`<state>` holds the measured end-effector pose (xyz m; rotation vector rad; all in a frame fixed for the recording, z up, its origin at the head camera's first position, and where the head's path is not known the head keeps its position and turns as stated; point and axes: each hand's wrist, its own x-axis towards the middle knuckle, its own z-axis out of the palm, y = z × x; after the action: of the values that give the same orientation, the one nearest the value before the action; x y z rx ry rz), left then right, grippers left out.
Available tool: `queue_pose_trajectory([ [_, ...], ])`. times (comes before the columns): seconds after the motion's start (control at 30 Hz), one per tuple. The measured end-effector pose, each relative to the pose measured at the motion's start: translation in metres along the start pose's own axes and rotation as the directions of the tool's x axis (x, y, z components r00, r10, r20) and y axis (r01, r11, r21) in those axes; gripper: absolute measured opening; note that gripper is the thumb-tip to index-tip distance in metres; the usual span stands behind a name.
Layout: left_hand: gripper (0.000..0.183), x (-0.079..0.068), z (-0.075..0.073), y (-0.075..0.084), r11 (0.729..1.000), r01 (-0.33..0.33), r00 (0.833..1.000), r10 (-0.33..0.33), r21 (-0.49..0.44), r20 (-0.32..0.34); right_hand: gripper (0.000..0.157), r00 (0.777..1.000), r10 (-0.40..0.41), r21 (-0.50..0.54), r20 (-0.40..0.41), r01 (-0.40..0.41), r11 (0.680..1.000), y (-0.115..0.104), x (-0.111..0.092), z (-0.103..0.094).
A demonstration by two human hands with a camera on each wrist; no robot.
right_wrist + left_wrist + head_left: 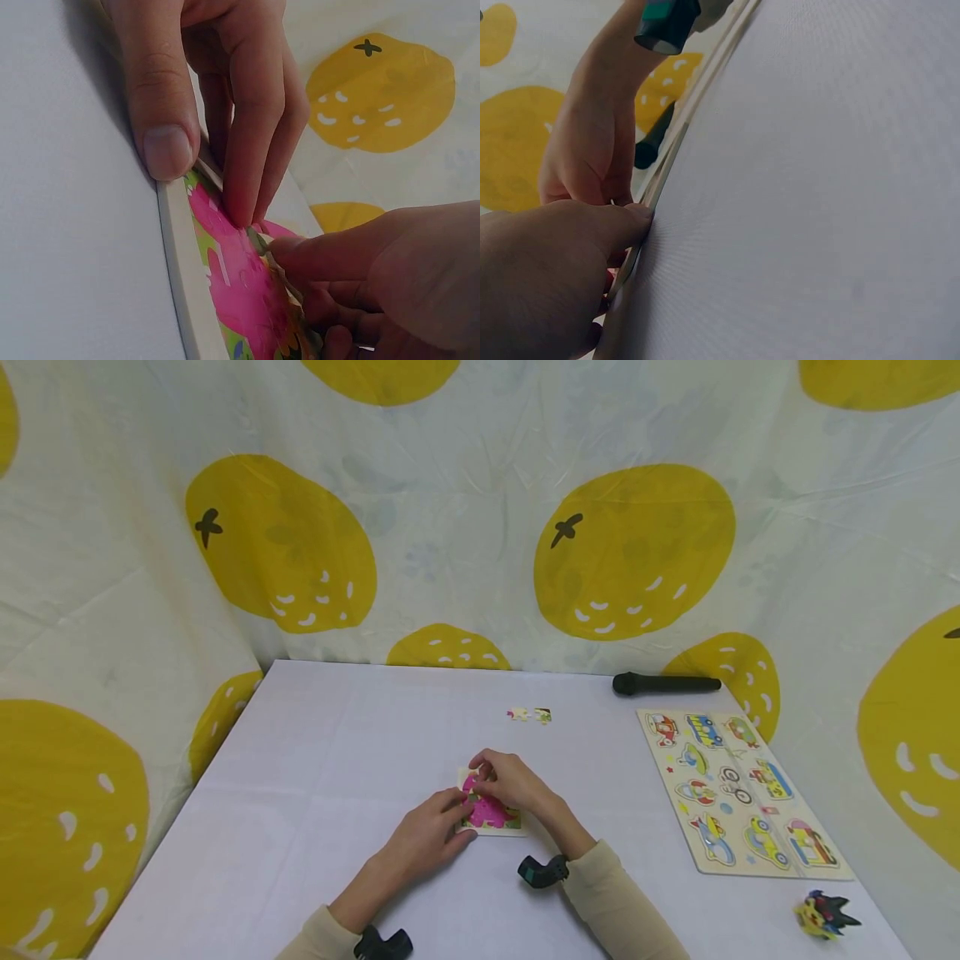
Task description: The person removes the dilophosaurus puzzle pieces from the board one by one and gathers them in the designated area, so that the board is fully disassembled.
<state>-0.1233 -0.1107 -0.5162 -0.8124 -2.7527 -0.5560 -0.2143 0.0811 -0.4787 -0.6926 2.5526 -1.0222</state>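
Note:
A small jigsaw puzzle [491, 814] with a pink picture lies in a pale frame [174, 247] on the white table. My left hand [429, 828] rests at its left side. The left thumb [168, 150] presses along the frame's outer edge, and fairly straight fingers touch the pink surface. From the far right, my right hand [512, 781] reaches over the puzzle. Its thumb and fingers pinch a small puzzle piece [259, 241] with a green patch, tilted close over the picture. In the left wrist view the frame shows edge-on, so the picture is hidden there.
Two loose puzzle pieces [529, 715] lie farther back. On the right is a wooden peg board [738, 793] with vehicle pictures, a black microphone [666, 685] behind it and a small yellow-and-black figure [825, 914] in front. A patterned curtain [457, 527] hangs behind the table.

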Motion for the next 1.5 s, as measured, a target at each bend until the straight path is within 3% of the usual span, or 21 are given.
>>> queue_pose_trajectory([
  [0.33,0.047,0.0,-0.001,0.0,1.0,-0.004,1.0,0.004,0.006,-0.002,0.028,1.0,0.003,0.033,0.018,-0.003,0.999,0.003,0.001,-0.002],
  [0.47,0.046,0.0,-0.001,-0.001,1.0,0.001,1.0,-0.001,0.008,0.001,0.028,1.0,0.0,0.057,-0.018,0.001,0.998,0.007,0.003,-0.002],
  [0.7,0.046,0.0,-0.001,-0.001,1.0,0.027,0.999,-0.027,0.012,0.022,0.029,0.992,0.065,0.154,-0.105,-0.049,0.987,0.013,0.01,-0.007],
  [1.0,0.046,-0.001,-0.001,0.0,0.999,0.04,0.999,-0.04,-0.003,0.026,0.027,0.963,0.063,0.127,-0.263,-0.03,0.992,0.03,0.027,-0.015],
  [1.2,0.046,-0.001,-0.001,0.001,0.999,0.053,0.997,-0.053,0.002,0.05,0.032,0.95,0.097,0.132,-0.298,-0.06,0.989,0.038,0.039,-0.022],
  [1.5,0.046,0.0,0.001,0.0,0.999,0.036,0.999,-0.036,0.003,0.03,0.033,0.922,0.161,0.15,-0.352,-0.114,0.982,0.046,0.053,-0.029],
])
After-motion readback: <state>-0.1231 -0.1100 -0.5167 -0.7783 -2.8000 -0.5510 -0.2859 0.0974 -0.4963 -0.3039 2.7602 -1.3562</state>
